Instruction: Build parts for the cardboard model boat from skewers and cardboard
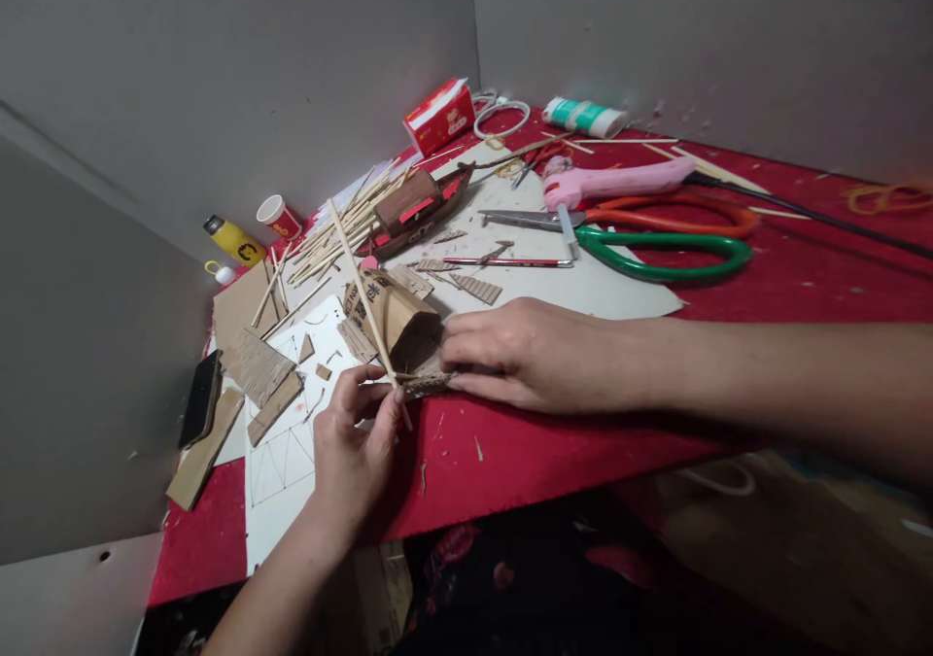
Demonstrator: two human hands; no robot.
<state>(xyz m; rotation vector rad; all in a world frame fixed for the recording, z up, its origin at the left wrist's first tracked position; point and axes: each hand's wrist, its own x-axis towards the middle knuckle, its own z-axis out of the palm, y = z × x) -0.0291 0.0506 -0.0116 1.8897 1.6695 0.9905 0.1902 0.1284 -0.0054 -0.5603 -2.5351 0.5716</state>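
At the near part of the red surface (pixel 459 486), having both hands close together. Pinching narrowly, between thumb and fingers of the left hand (pixel 357 432), the lower part of a thin wooden stick (pixel 357 272), leaning upward to the left. Holding with the right hand (pixel 502 355), fingers bent narrow, the right end of a small cardboard model (pixel 427 382), located between both hands. Cannot tell the exact place of the right fingertips, partly hidden there. Just behind the stick, showing an arched cardboard cover (pixel 394 316) with dark printed characters.

To the left, seeing a white paper (pixel 281 466) with drawn lines, cardboard scraps (pixel 269 369), and a dark phone (pixel 200 398). Beyond the model, noticing a pencil (pixel 525 263), then, to its right, large scissors (pixel 608 216) with green and orange handles, and a pink glue gun (pixel 616 182). Farther, finding a wooden model boat (pixel 408 211) beside many loose sticks (pixel 331 238), and more left, a yellow bottle (pixel 234 240) near a paper cup (pixel 279 217). Farthest, near the grey walls, seeing a red tissue pack (pixel 441 117) and a green-and-white packet (pixel 585 118).
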